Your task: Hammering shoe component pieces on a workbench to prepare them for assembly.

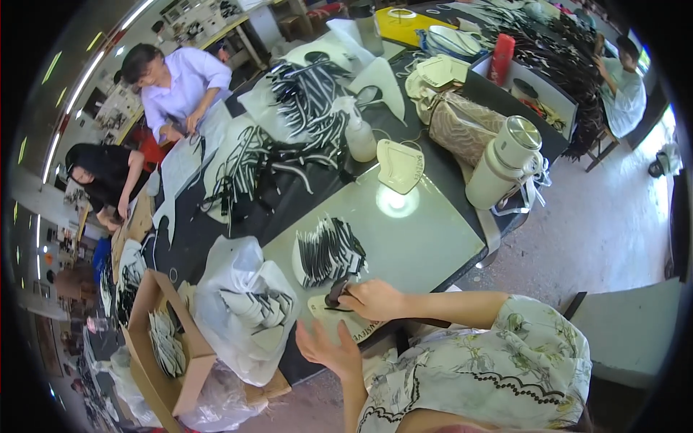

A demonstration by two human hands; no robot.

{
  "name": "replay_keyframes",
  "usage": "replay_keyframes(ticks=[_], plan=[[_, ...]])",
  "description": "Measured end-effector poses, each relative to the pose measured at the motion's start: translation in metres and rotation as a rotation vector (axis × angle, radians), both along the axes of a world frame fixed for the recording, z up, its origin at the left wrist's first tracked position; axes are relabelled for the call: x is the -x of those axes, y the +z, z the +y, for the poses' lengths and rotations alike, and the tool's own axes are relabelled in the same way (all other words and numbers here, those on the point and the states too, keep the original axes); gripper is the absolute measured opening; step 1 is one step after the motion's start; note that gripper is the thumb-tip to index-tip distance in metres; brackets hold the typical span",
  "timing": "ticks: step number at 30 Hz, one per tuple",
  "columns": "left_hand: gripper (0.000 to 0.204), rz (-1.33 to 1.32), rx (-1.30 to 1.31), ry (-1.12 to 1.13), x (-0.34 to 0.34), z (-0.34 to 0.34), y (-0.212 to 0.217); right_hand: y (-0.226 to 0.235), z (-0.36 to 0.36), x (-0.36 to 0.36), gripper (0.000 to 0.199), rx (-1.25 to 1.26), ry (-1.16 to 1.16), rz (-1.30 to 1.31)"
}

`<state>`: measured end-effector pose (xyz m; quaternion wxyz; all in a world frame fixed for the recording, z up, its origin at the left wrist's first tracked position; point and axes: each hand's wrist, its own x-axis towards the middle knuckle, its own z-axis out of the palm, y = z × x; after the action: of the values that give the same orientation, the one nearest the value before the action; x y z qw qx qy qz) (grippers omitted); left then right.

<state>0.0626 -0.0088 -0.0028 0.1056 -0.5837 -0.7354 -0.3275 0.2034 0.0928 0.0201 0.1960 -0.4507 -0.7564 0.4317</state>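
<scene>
So, right hand (375, 298) pinches a small dark piece (336, 294) at the cream panel (323, 310); left hand (330, 350) at its six o'clock, fingers spread. I'd steady the panel with those.

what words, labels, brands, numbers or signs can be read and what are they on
Cream piece by the right hand: dark capitals, which I won't copy.
Rounded cream piece at the far edge of the pale board: dark lettering, likewise not copied.
Pale pieces near the red canister: marks too small to read.
</scene>
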Motion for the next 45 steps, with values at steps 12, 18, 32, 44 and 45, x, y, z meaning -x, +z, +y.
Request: replay_keyframes(ticks=[12, 18, 32, 44, 45], plan=[[0.048, -0.037, 0.135, 0.064, 0.003, 0.000, 0.011, 0.002, 0.012, 0.005, 0.032, 0.280, -0.011, 0.143], [0.040, 0.042, 0.150, 0.078, -0.005, 0.001, -0.002, 0.003, 0.011, 0.011, 0.033, 0.288, -0.034, 0.153], [0.012, -0.789, -0.347, 0.038, 0.066, 0.044, 0.049, 0.010, 0.017, 0.007, 0.036, 0.386, -0.045, 0.189], [0.052, 0.070, -0.279, -0.096, 0.124, 0.119, 0.025, 0.015, 0.027, -0.013, 0.036, 0.456, -0.007, 0.167], [0.053, -0.111, -0.157, -0.302, 0.112, 0.126, 0.022, 0.019, 0.027, -0.010, 0.036, 0.481, 0.006, 0.122]])
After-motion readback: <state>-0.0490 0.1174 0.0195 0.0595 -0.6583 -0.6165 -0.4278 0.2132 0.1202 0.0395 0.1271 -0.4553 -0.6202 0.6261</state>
